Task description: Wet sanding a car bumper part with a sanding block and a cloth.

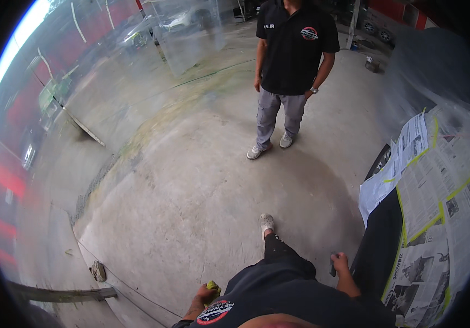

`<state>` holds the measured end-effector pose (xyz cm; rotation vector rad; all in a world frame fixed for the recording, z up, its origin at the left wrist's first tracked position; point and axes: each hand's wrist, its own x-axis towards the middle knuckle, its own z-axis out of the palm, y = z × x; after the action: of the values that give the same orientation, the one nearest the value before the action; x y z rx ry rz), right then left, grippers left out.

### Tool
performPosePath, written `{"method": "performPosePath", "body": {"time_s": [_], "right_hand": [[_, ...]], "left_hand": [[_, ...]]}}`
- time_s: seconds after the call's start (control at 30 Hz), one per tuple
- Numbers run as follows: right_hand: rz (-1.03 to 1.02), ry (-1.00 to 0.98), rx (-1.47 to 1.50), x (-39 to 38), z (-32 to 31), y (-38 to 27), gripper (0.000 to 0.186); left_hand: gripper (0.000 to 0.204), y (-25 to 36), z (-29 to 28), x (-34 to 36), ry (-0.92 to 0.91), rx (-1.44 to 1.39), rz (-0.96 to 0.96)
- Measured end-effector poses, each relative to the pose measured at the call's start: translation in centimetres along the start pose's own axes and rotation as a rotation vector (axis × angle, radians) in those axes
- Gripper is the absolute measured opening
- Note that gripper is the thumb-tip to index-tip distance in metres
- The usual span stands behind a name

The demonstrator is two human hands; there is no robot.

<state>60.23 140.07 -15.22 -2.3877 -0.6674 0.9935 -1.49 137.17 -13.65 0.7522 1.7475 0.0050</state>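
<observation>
At the lower left of the head view, my left hand (pixel 205 292) is closed around a crumpled yellow-green item (pixel 213 287), perhaps a cloth. My right hand (pixel 340 263) grips a small dark grey block (pixel 333 265) low at my side. Just right of that hand is a vehicle's dark body panel (pixel 376 240). Newspaper (pixel 426 246) edged with yellow tape covers the panel's upper part, with pale paper (pixel 410 147) over part of it and cloudy plastic sheeting (pixel 426 71) behind.
A person (pixel 292 65) in a dark polo and grey trousers stands ahead of me. Plastic sheeting (pixel 186 38) hangs at the back, with vehicles behind. A metal beam (pixel 65 292) and a small lump (pixel 97 271) lie at lower left. A container (pixel 372 64) stands at back right.
</observation>
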Motion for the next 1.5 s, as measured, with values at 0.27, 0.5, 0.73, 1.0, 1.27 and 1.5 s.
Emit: {"method": "performPosePath", "body": {"time_s": [0.27,0.5,0.73,1.0,1.27,1.5], "right_hand": [[-0.105,-0.285,-0.305,13.6,6.8,0.7,0.038],[-0.293,-0.308,-0.285,27.3,12.3,-1.2,0.044],[-0.064,-0.342,0.114,18.3,8.8,-24.5,0.035],[-0.041,-0.277,-0.035,20.6,13.8,-19.7,0.043],[0.048,-0.127,-0.068,9.6,16.2,-17.3,0.042],[0.067,-0.108,0.160,5.0,21.1,-25.4,0.042]], "left_hand": [[0.080,3.1,1.2,0.9,0.188,-0.078,-0.192],[0.087,13.7,-3.4,1.4,0.289,-0.112,-0.153],[0.087,17.9,-8.6,4.7,0.430,-0.068,-0.015],[0.090,16.4,-13.7,6.7,0.300,-0.049,-0.005],[0.065,16.1,-20.6,7.4,0.121,-0.058,-0.017],[0.038,13.5,-27.0,15.3,0.066,-0.491,0.307]]}}
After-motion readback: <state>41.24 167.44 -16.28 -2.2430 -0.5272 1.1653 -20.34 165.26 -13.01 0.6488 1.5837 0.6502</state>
